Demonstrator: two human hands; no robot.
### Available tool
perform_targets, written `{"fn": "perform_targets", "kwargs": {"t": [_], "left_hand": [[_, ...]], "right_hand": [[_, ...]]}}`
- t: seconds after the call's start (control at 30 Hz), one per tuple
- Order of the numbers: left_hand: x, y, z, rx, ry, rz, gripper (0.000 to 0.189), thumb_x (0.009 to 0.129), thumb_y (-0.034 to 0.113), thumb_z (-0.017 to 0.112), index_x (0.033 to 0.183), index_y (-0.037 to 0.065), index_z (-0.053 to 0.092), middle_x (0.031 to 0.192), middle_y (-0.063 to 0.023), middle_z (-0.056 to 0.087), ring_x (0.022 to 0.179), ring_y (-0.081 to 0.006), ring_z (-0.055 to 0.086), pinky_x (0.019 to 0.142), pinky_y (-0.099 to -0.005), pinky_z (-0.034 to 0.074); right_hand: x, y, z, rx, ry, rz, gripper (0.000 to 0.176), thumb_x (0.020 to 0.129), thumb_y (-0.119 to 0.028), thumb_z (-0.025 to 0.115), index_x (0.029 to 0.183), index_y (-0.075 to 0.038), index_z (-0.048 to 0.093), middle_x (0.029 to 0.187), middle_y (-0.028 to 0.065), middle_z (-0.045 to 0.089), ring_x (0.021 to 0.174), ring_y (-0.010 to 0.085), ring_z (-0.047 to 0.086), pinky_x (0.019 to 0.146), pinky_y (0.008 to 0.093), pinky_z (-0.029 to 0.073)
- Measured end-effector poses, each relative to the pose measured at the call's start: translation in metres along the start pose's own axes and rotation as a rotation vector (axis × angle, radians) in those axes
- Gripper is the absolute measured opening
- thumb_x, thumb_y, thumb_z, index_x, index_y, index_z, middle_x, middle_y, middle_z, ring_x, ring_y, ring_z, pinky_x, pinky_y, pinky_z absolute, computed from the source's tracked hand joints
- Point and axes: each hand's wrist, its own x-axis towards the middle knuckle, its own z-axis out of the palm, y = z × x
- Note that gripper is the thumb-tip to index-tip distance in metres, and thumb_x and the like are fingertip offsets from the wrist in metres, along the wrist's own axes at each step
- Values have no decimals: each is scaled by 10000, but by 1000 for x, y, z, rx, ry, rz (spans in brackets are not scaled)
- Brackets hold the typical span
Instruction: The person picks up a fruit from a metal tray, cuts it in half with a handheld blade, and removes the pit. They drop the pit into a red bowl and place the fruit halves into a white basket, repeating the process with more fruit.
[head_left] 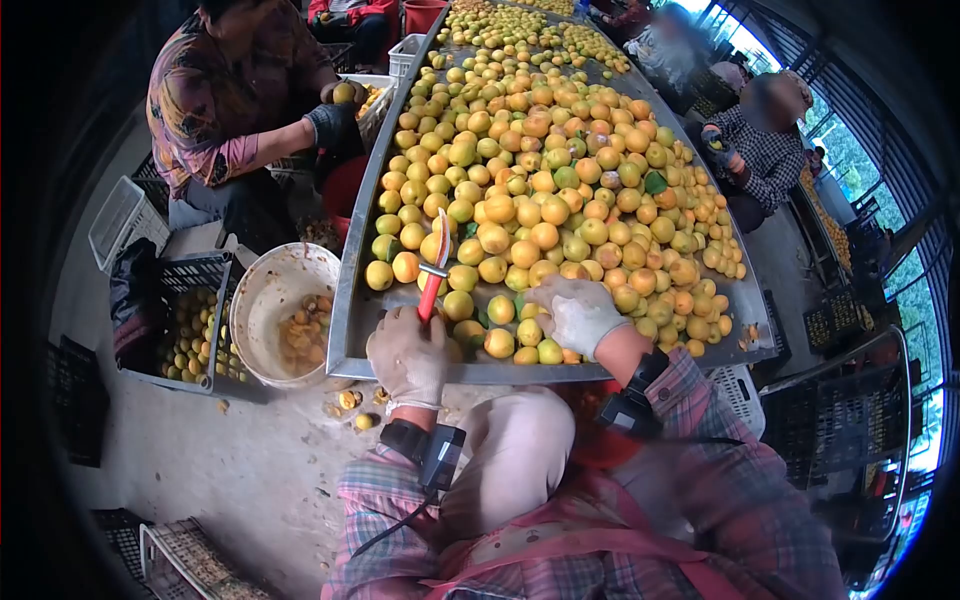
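My left hand (pixel 408 355), in a whitish glove, is closed around the red handle of a curved-blade knife (pixel 431 290) at the table's near left corner. Its blade points up and away over the fruit. My right hand (pixel 577 312), gloved too, rests among the yellow-orange apricots (pixel 548 210) near the front edge, its fingers reaching left and touching them; I see nothing lifted in it. The apricots lie heaped on a metal-rimmed table (pixel 350 290), with a few green leaves between them.
A white bucket (pixel 262 300) holding fruit scraps stands left of the table, beside a dark crate (pixel 228 275) of greener fruit. Another person (pixel 235 110) sits at the left holding fruit; one more (pixel 765 150) works at the right. Fruit scraps (pixel 348 400) lie on the floor.
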Motion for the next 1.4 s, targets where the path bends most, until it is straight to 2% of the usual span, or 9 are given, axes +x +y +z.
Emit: {"fn": "perform_targets", "kwargs": {"t": [0.13,0.3,0.43,0.53,0.63,0.77,1.03,1.17,1.4], "left_hand": [[0,1,-2,1,-4,-1,216,761,266,684,795,59,635,801,-133,622,750,-323,611,680,-439,471],[0,2,-2,-34,55,36,188,765,213,680,773,40,609,758,-153,598,723,-365,595,656,-467,468],[0,1,1,6,-4,4,215,753,261,694,780,59,625,793,-131,615,755,-324,609,673,-445,470],[0,2,1,17,6,4,212,750,261,695,775,63,622,791,-130,615,754,-326,609,672,-445,472],[-1,-1,2,4,11,10,211,750,260,696,779,64,624,789,-131,615,751,-327,610,673,-445,474],[0,0,0,5,31,28,214,751,260,696,782,61,624,788,-131,615,746,-327,609,675,-444,474],[0,-1,0,12,-6,23,223,754,264,696,792,56,628,800,-134,621,751,-326,609,677,-442,478],[0,0,0,7,13,36,216,751,259,696,787,58,624,794,-131,617,751,-326,609,673,-443,478],[0,1,-1,8,10,33,206,753,247,690,789,57,620,795,-135,612,750,-335,603,674,-445,476]], "right_hand": [[-14,14,9,-89,-84,46,288,814,-209,614,1095,-144,625,1065,98,598,891,298,652,774,411,524],[-30,28,0,0,310,232,386,785,-194,635,1161,-161,557,1034,93,578,911,293,643,765,407,529],[-24,36,-6,19,379,237,214,797,-170,618,1010,-152,631,1045,94,592,906,285,624,716,420,519],[-14,25,-10,-184,250,132,163,801,-157,616,957,-164,664,1034,95,598,895,277,608,717,417,497],[-10,26,-7,-331,344,45,185,807,-163,613,981,-172,676,1011,94,596,897,271,597,763,410,469],[-12,46,-9,-318,312,114,229,802,-181,614,1021,-168,679,1025,102,596,906,276,595,824,406,445],[-44,63,10,74,182,123,625,812,-283,655,1376,-112,448,1195,147,584,1055,331,569,944,414,425],[-52,77,18,226,253,256,654,787,-282,686,1374,-111,452,1233,160,570,1112,338,546,995,428,393],[-49,73,5,-86,318,203,587,751,-281,702,1293,-120,544,1212,134,567,1122,319,518,1017,434,356]]}}
